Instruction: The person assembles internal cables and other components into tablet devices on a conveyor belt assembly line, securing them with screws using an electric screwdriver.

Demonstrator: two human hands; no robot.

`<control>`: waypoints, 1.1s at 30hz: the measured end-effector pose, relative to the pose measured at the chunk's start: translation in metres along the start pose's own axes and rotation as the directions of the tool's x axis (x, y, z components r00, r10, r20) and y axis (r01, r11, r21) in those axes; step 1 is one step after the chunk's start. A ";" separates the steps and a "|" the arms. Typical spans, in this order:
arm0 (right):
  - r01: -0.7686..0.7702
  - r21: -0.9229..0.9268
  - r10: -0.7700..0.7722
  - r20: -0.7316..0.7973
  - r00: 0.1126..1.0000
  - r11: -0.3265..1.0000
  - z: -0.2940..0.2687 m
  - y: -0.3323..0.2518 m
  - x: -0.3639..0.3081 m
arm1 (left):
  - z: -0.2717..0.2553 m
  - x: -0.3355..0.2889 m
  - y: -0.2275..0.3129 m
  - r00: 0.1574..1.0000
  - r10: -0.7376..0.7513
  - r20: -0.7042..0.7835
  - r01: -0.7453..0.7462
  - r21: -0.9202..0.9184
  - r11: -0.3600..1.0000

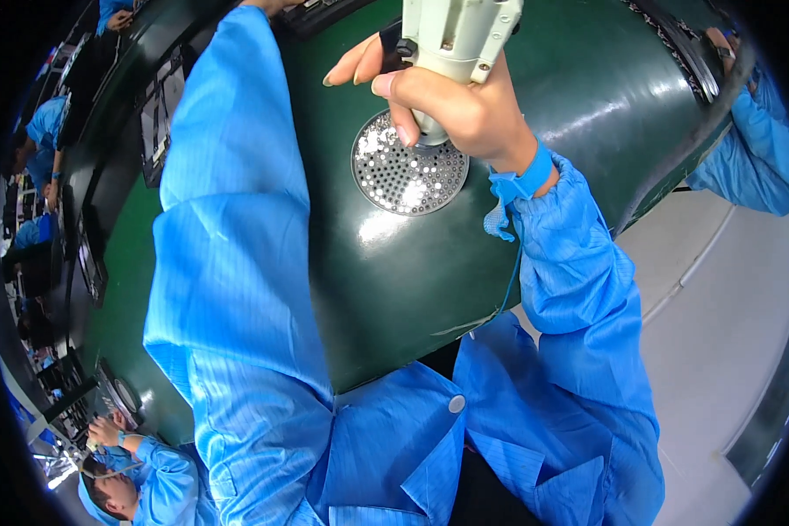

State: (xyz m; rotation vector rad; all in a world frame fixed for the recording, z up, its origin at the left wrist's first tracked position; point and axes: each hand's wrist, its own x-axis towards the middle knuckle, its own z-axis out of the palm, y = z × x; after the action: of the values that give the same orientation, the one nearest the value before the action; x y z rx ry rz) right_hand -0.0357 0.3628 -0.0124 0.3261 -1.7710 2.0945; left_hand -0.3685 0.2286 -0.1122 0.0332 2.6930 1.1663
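My right hand (465, 110) is wrapped round the narrow lower neck of a pale green tool housing (451, 39) with dark screws on its sides. The upper end of this housing runs out of the picture. Directly below the hand, a round metal disc (409, 180) full of small holes lies at the tool's lower end; whether the two are joined cannot be made out. A black piece (392, 46) shows between my fingers and the housing. My left arm reaches far forward, and only a sliver of my left hand (273, 4) shows at the top edge, its fingers cut off.
The green table mat (377, 289) curves round to my body. Black trays or frames (159, 123) stand at the left and another dark one (329, 13) at the top. A cable (697, 131) hangs at the right. Co-workers in blue sit left and right (749, 149).
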 end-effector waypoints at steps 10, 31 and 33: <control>-0.012 0.008 0.012 0.022 1.000 1.000 0.010 0.019 0.001 | -0.052 -0.008 -0.012 0.962 -0.100 0.255 0.190 -0.358 0.914; 0.020 0.034 -0.021 0.047 0.999 0.999 0.013 0.026 0.003 | -0.095 -0.008 0.043 0.658 0.225 0.718 0.592 -0.679 0.434; 0.036 0.021 -0.037 0.039 0.999 0.999 0.006 0.026 0.002 | -0.076 -0.029 0.066 0.925 0.135 0.354 0.230 -0.808 0.543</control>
State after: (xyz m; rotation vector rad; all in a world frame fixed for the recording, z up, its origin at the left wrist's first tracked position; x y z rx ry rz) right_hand -0.0486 0.3535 -0.0338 0.4051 -1.7534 2.0955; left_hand -0.3588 0.2165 -0.0088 0.0286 1.5408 2.0635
